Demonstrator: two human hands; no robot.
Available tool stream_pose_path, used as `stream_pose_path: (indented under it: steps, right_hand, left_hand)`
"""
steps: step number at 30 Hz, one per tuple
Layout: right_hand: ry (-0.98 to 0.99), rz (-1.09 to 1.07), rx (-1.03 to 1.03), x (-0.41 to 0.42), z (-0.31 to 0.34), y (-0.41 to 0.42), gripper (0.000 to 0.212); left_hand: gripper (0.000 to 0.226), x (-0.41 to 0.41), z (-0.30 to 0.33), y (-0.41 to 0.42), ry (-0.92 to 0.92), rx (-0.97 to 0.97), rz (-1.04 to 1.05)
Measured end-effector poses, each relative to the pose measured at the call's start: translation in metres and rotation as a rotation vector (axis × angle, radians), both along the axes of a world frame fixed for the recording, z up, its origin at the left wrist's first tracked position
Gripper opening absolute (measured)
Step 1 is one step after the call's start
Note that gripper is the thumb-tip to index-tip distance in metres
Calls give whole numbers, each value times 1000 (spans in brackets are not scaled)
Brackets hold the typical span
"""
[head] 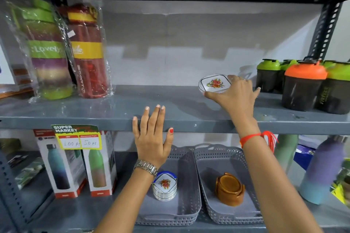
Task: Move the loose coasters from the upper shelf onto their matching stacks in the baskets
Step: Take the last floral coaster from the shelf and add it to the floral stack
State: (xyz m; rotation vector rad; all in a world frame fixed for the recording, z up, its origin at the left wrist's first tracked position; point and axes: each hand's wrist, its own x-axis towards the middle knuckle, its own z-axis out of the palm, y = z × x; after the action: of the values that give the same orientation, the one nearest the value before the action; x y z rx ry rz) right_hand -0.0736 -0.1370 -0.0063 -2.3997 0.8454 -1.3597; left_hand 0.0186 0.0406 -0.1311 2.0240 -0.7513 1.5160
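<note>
My right hand (pixel 235 93) grips a white coaster with a red floral print (pixel 214 83), tilted up above the upper shelf (pixel 94 108). My left hand (pixel 152 138) is spread flat with fingers apart against the front edge of that shelf, holding nothing. On the lower shelf stand two grey perforated baskets. The left basket (pixel 187 185) holds a stack of white floral coasters (pixel 164 185). A stack of brown coasters in a holder (pixel 229 188) sits in the right basket (pixel 208 181).
Wrapped bottles (pixel 56 49) stand at the upper shelf's left, shaker bottles with green and orange lids (pixel 303 85) at its right. Below are boxed bottles (pixel 75 164), a price tag (pixel 78 137) and a purple-blue bottle (pixel 322 170).
</note>
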Motion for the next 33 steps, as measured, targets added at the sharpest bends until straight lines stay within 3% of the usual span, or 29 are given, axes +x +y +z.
stream_pose_path:
  steps: [11, 17, 25, 33]
  right_hand:
    - [-506, 238, -195, -30, -22, 67, 87]
    - [-667, 301, -267, -56, -15, 92, 85]
    - [-627, 301, -175, -69, -36, 95, 84]
    - [-497, 330, 56, -76, -131, 100, 83]
  left_hand:
    - [52, -1, -1, -2, -10, -30, -15]
    - [53, 1, -2, -3, -16, -8, 37]
    - [52, 2, -3, -3, -49, -27, 10]
    - [53, 1, -2, -2, -44, -15, 15]
